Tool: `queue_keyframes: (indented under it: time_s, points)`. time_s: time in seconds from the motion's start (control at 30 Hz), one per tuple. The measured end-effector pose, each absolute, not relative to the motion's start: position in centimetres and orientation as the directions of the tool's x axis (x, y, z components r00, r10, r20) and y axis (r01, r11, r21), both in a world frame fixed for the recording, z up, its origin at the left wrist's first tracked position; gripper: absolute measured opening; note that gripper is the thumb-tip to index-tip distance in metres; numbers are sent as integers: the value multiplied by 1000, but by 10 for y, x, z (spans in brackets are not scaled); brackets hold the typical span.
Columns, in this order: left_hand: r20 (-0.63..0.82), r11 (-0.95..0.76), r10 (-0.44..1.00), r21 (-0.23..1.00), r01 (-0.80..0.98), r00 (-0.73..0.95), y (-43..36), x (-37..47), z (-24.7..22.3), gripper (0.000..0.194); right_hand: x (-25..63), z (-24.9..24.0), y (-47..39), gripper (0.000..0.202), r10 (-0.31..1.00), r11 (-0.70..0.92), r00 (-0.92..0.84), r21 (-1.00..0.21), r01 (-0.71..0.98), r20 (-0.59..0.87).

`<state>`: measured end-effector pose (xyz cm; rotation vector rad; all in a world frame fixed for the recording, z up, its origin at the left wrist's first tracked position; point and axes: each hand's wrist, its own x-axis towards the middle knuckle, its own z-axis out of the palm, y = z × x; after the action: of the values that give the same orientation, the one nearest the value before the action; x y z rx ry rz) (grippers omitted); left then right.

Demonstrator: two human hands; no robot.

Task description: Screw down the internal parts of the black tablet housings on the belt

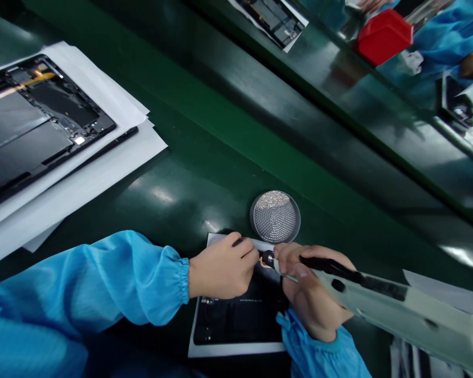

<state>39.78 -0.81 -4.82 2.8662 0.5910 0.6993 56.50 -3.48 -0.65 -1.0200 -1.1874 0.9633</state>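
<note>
My right hand (311, 283) is wrapped round a pale green electric screwdriver (394, 304) with a black lever, its dark tip pointing left. At that tip, my left hand (226, 265) has its fingers bent and pressed together; whatever they pinch is too small to make out. Both hands are over the upper part of a black tablet-like panel (240, 323), which lies on white paper (236, 350). Just beyond my hands sits a round metal dish (276, 216) with a dimpled inside, holding small shiny pieces.
Opened tablet devices (51, 113) lie stacked with white sheets (122, 157) at the left. Across a raised green ledge are another opened device (274, 21), a red bin (384, 37) and a person's blue sleeve (453, 37). More parts stand at the lower right.
</note>
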Motion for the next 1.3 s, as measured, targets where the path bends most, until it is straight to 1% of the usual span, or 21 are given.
queue_keyframes:
  time_s: [0.13,0.27,0.37,0.47,0.57,0.77,1.1,1.3]
  points:
    - [423,-920,391,199,338,817,-9,398,-50,25,569,3,-31,26,959,257,135,-965,-55,248]
    - [453,-928,373,190,321,810,-9,397,-53,24,577,17,-17,27,898,332,306,-943,0,316]
    - [459,-925,379,205,319,804,-9,397,-54,24,581,15,-8,27,878,322,369,-946,20,307]
    - [447,-925,379,203,321,810,-8,397,-55,25,580,5,-5,25,888,290,370,-957,10,273]
    - [412,-922,386,213,324,826,-7,398,-54,26,577,0,-6,27,902,300,327,-954,-1,283]
    - [306,-860,484,337,383,819,-10,399,-51,25,573,-1,-5,27,909,310,290,-951,9,300]
    - [349,-870,477,322,375,807,-10,400,-50,26,575,-5,-5,26,899,318,308,-948,35,313]
    - [376,-865,484,344,366,790,-10,400,-54,25,572,-2,-3,26,900,307,316,-951,30,300]
